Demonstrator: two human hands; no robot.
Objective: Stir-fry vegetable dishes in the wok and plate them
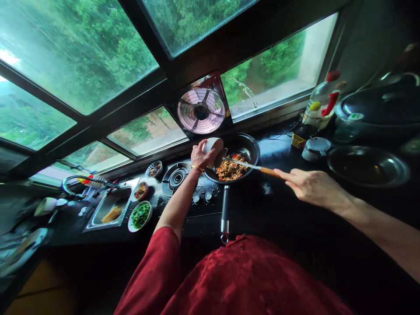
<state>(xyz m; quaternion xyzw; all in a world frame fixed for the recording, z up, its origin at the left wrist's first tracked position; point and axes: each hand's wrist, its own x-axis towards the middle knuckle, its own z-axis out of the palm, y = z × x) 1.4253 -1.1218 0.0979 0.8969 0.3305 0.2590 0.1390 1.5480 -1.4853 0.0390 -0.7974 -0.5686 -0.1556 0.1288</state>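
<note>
My left hand (201, 156) grips a small white bowl (214, 144), tilted on its side over the left part of a dark frying pan (255, 151). Inside the pan lies a heap of chopped, browned food (231, 169) with red and green bits. My right hand (306, 186) is closed around the wooden handle of a metal spatula (249, 165), whose head reaches in beside the bowl's rim. The head itself is partly hidden by the bowl and food. The pan's handle (225, 210) points toward my body, untouched by either hand.
Left of the pan are a bare gas burner (177, 177), a plate of greens (140, 216), a bowl of chopped food (141, 191) and a sink (111, 205). A fan (201, 110) stands behind the pan. To the right are a lidded jar (316, 149), a large metal basin (367, 166) and a bottle (320, 100).
</note>
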